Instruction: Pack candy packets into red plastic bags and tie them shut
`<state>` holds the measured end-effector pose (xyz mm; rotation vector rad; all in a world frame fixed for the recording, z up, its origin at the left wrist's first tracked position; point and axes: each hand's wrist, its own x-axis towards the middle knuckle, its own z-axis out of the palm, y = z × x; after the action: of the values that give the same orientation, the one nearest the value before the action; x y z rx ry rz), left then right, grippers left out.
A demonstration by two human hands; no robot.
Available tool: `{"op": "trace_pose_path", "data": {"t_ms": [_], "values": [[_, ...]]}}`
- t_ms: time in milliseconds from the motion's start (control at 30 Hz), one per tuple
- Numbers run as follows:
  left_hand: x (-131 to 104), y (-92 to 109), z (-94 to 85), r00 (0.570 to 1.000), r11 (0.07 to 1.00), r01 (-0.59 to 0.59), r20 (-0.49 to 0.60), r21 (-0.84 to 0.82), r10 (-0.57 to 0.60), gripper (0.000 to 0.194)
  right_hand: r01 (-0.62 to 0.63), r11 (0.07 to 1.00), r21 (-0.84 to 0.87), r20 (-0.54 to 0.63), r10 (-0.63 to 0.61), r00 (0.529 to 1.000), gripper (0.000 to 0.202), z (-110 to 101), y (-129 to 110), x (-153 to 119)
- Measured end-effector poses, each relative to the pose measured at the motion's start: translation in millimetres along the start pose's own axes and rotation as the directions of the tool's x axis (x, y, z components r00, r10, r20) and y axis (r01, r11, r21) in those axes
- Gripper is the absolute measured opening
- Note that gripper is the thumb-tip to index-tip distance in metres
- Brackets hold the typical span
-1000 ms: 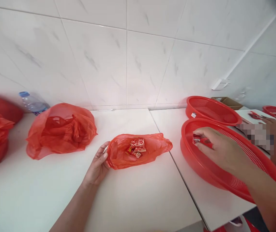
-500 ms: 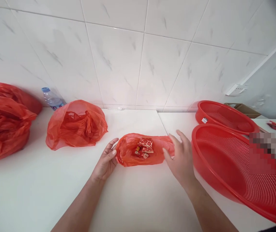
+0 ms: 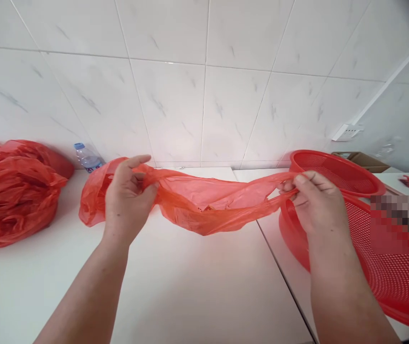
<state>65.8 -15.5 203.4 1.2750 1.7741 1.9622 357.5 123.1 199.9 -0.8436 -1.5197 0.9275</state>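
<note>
A thin red plastic bag [image 3: 204,222] is stretched sideways between my two hands above the white table. My left hand [image 3: 127,200] grips its left end between thumb and fingers, with the index finger pointing out. At the other side my right hand [image 3: 317,196] pinches the bag's right handle end. Just a bit of a small patterned packet [image 3: 209,208] shows inside the bag; the film hides the rest of the contents.
Two red plastic baskets [image 3: 398,272] stand on the right. Crumpled red bags [image 3: 14,196] lie far left, with another red bag [image 3: 93,200] partly behind my left hand. A water bottle [image 3: 88,157] leans near the tiled wall. A cardboard box [image 3: 369,162] sits back right.
Both hands have moved apart and up, pulling the bag wide. My right hand, earlier open beside the bag, now pinches its end. The small packets have become mostly hidden.
</note>
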Motion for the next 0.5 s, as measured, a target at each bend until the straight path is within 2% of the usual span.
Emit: {"op": "trace_pose_path", "data": {"t_ms": [67, 133, 200, 233, 300, 367, 467, 500], "values": [[9.3, 14.6, -2.4, 0.994, 0.963, -0.113, 0.019, 0.246, 0.111, 0.041, -0.046, 0.998, 0.052, 0.034, 0.045, 0.998, 0.018, 2.7, -5.9, 11.7], [14.9, 21.0, -5.9, 0.981, 0.881, -0.196, 0.086, 0.430, 0.176, 0.027, -0.115, 0.993, -0.006, 0.092, 0.115, 0.989, 0.015, 7.0, -7.7, 21.8], [17.1, 24.1, -10.8, 0.975, 0.843, -0.220, 0.100, 0.490, 0.197, 0.022, -0.097, 0.995, 0.009, 0.079, 0.096, 0.992, 0.011, 10.1, -10.6, 29.0], [17.1, 26.0, -13.4, 0.977, 0.852, -0.212, 0.079, 0.478, 0.199, 0.023, -0.068, 0.997, 0.045, 0.060, 0.065, 0.996, 0.010, 10.6, -13.0, 31.2], [15.7, 31.0, -18.1, 0.988, 0.905, -0.155, 0.041, 0.395, 0.151, 0.027, -0.054, 0.994, 0.099, 0.066, 0.048, 0.997, 0.015, 9.8, -19.0, 32.5], [13.1, 35.4, -22.2, 0.997, 0.970, -0.056, 0.061, 0.237, 0.043, 0.028, -0.100, 0.987, 0.122, 0.117, 0.086, 0.989, 0.022, 6.9, -23.4, 29.2], [5.7, 29.5, -30.6, 0.967, 0.987, 0.133, 0.231, -0.091, -0.110, 0.036, -0.181, 0.971, 0.156, 0.239, 0.141, 0.961, 0.008, -1.2, -18.9, 14.0], [1.5, 22.2, -35.0, 0.950, 0.966, 0.180, 0.287, -0.185, -0.122, 0.042, -0.182, 0.968, 0.172, 0.279, 0.130, 0.951, 0.018, -5.0, -12.9, 6.2]]}}
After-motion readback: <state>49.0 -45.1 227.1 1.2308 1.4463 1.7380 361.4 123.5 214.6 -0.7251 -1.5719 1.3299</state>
